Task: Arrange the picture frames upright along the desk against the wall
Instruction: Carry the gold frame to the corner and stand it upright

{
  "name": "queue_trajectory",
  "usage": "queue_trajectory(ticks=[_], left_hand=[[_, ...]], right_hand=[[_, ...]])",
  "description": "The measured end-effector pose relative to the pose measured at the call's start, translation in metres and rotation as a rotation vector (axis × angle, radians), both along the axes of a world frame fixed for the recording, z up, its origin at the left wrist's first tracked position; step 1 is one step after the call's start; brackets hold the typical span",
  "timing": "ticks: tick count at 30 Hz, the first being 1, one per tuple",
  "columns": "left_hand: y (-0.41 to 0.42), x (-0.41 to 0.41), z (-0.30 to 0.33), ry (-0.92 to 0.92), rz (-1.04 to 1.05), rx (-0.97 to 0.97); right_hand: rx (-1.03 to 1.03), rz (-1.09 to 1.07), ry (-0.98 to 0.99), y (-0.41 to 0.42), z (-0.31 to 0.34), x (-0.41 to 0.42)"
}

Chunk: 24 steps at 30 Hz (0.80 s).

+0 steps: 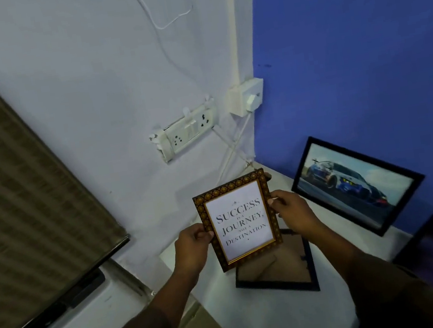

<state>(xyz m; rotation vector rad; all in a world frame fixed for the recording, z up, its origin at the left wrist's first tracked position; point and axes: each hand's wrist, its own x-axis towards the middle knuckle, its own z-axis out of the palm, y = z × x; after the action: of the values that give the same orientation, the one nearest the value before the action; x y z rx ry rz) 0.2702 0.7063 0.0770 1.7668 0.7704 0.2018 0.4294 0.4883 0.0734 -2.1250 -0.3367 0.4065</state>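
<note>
My left hand (194, 247) and right hand (291, 210) pinch the small ornate brown-and-gold quote frame (239, 219) by its side edges; it looks light, rigid, probably glass-fronted.

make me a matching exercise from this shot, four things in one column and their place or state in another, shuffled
Things:
1. quote frame
2. car picture
3. dark frame
4. socket plate

States:
A. fixed on the white wall
B. lying face down on the desk
C. held in both hands
D. leaning upright against the blue wall

Pairs: 1-C, 2-D, 3-B, 4-A
</note>
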Motion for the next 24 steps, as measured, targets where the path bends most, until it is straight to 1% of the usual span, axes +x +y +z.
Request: queue_trajectory(ticks=[4,11,16,21,24], left_hand=[[0.044,0.040,-0.007,0.032,-0.002,0.057],[0.094,0.106,-0.028,0.148,-0.040,0.130],[0.109,0.138,-0.044,0.188,-0.075,0.148],[0.117,0.161,-0.058,0.184,-0.086,0.100],[0.122,0.173,-0.066,0.197,-0.103,0.140]], right_hand=[[0.025,0.032,0.011,0.044,-0.013,0.043],[0.021,0.008,0.090,0.099,-0.031,0.099],[0.040,-0.031,0.149,0.119,-0.045,0.126],[0.049,-0.075,0.178,0.127,-0.057,0.152],[0.072,-0.098,0.187,0.136,-0.063,0.165]])
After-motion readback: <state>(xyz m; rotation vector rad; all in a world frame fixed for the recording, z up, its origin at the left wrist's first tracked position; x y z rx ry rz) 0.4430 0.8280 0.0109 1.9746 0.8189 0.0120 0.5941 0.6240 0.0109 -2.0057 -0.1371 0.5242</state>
